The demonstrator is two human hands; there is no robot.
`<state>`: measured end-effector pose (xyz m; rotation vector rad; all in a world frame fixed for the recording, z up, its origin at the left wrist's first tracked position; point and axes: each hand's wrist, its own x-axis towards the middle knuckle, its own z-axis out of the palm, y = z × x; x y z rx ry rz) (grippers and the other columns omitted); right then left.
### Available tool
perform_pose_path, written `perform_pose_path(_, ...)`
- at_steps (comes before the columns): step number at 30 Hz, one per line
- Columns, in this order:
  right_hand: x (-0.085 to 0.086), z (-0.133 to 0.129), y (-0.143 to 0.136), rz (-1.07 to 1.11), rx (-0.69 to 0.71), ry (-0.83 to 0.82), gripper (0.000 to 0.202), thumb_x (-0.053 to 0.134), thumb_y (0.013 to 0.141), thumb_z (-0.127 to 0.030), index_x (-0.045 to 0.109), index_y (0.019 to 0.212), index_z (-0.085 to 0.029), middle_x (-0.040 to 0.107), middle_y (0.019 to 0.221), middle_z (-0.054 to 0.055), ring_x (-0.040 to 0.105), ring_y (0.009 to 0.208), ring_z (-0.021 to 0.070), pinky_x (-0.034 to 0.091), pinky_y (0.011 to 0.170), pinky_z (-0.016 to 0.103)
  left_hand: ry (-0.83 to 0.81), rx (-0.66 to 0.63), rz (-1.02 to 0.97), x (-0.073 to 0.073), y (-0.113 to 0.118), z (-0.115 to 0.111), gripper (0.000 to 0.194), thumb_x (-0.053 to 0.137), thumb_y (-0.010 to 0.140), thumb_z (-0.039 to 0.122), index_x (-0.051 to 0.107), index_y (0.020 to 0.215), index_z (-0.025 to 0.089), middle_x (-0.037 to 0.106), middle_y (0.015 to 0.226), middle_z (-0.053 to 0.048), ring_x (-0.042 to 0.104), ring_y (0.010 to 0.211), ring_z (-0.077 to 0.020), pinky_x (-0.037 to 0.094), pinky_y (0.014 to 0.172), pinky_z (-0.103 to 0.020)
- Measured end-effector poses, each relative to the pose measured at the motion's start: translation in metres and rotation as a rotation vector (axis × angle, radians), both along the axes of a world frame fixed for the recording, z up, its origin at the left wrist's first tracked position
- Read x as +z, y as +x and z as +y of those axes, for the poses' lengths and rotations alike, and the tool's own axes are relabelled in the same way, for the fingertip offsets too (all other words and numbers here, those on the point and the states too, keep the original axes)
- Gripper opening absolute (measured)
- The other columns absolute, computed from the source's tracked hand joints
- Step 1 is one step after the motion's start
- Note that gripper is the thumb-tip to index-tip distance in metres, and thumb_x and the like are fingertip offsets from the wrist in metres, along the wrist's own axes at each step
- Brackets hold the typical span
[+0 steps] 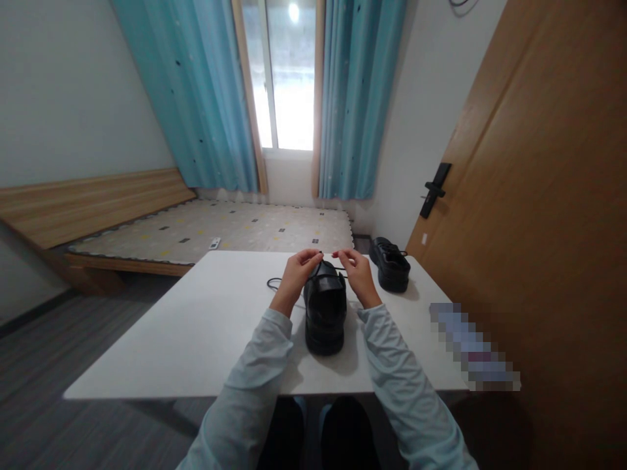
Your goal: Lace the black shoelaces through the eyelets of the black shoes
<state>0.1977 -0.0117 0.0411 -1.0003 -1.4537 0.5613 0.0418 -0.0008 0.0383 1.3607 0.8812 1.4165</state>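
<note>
A black lace-up shoe stands on the white table in front of me, its heel toward me and its toe pointing away. My left hand is over its left front side, thumb and finger pinched on a black shoelace. Across the shoe, my right hand is closed in a pinch, and a strand of lace runs from the shoe into its fingers. The two sets of fingertips are a small gap apart above the toe. A loose loop of lace lies on the table left of my left wrist.
A second black shoe stands at the table's far right. On the white table, a blurred flat item lies along the right edge. A bed with a small white object is beyond. A wooden door rises close on the right.
</note>
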Motion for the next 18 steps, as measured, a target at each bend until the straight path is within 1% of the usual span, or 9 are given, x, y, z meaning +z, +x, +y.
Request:
perform_pose_path(1,-0.001,0.003,0.006,0.017,-0.049,-0.003,0.022,0.051,0.082,-0.034,0.067,0.08,-0.019,0.07,0.086,0.006,0.062,0.086,0.0195,0.046,0.078,0.033,0.005,0.002,-0.018,-0.001,0.0,0.001,0.035,0.071,0.066,0.042,0.066,0.087,0.014,0.067,0.08,-0.002,0.06,0.075,-0.0125,0.047,0.072,-0.025)
perform_pose_path(3,-0.003,0.009,0.018,0.039,-0.102,-0.06,0.016,0.051,0.076,-0.021,0.066,0.08,-0.017,0.069,0.084,0.006,0.062,0.082,0.0176,0.047,0.077,0.032,0.027,0.002,-0.066,-0.002,-0.001,0.002,0.033,0.07,0.068,0.041,0.064,0.087,0.015,0.065,0.079,0.0,0.059,0.073,-0.0107,0.047,0.072,-0.023)
perform_pose_path(6,-0.009,0.015,0.036,0.021,-0.013,-0.346,0.024,0.048,0.066,-0.007,0.065,0.081,-0.015,0.069,0.082,0.005,0.062,0.071,0.0136,0.047,0.065,0.026,0.068,0.003,-0.151,-0.003,-0.001,0.004,0.03,0.069,0.07,0.04,0.062,0.085,0.015,0.062,0.076,0.001,0.058,0.071,-0.0091,0.047,0.071,-0.022)
perform_pose_path(8,-0.012,0.015,0.044,-0.037,0.085,-0.482,0.031,0.051,0.061,-0.004,0.066,0.086,-0.015,0.069,0.087,0.006,0.062,0.07,0.0123,0.046,0.061,0.023,0.077,0.001,-0.201,-0.003,0.0,0.004,0.028,0.069,0.07,0.039,0.061,0.084,0.016,0.06,0.075,0.002,0.057,0.07,-0.0085,0.047,0.07,-0.021)
perform_pose_path(9,-0.013,0.014,0.047,-0.067,0.13,-0.523,0.03,0.055,0.06,-0.004,0.067,0.085,-0.015,0.07,0.087,0.006,0.062,0.07,0.0122,0.046,0.06,0.022,0.078,-0.004,-0.22,-0.002,0.0,0.004,0.028,0.069,0.07,0.038,0.06,0.084,0.016,0.06,0.075,0.002,0.057,0.069,-0.0083,0.047,0.069,-0.021)
perform_pose_path(11,-0.015,0.013,0.05,-0.115,0.214,-0.559,0.022,0.063,0.059,-0.008,0.068,0.08,-0.013,0.07,0.081,0.005,0.061,0.069,0.0127,0.047,0.06,0.023,0.087,-0.011,-0.242,-0.002,0.0,0.005,0.026,0.069,0.071,0.037,0.059,0.084,0.017,0.059,0.075,0.002,0.058,0.07,-0.0083,0.047,0.07,-0.022)
perform_pose_path(13,-0.016,0.013,0.052,-0.128,0.263,-0.552,0.013,0.07,0.06,-0.017,0.069,0.072,-0.011,0.069,0.07,0.005,0.061,0.065,0.0133,0.047,0.061,0.024,0.108,-0.007,-0.221,-0.002,-0.001,0.006,0.024,0.067,0.072,0.036,0.057,0.083,0.017,0.059,0.075,0.002,0.059,0.071,-0.009,0.048,0.073,-0.023)
perform_pose_path(15,-0.017,0.014,0.053,-0.126,0.26,-0.523,0.015,0.073,0.06,-0.023,0.069,0.065,-0.011,0.067,0.061,0.004,0.06,0.061,0.0135,0.047,0.061,0.025,0.133,-0.003,-0.144,-0.004,-0.001,0.008,0.022,0.064,0.074,0.034,0.055,0.083,0.017,0.06,0.075,0.002,0.06,0.073,-0.0104,0.049,0.074,-0.025)
perform_pose_path(18,-0.02,0.017,0.052,-0.135,0.24,-0.503,0.017,0.079,0.053,-0.021,0.068,0.063,-0.011,0.067,0.058,0.003,0.059,0.058,0.0128,0.046,0.06,0.025,0.169,0.02,0.045,-0.009,-0.001,0.011,0.015,0.058,0.078,0.03,0.052,0.082,0.018,0.06,0.076,0.001,0.062,0.072,-0.0123,0.049,0.072,-0.027)
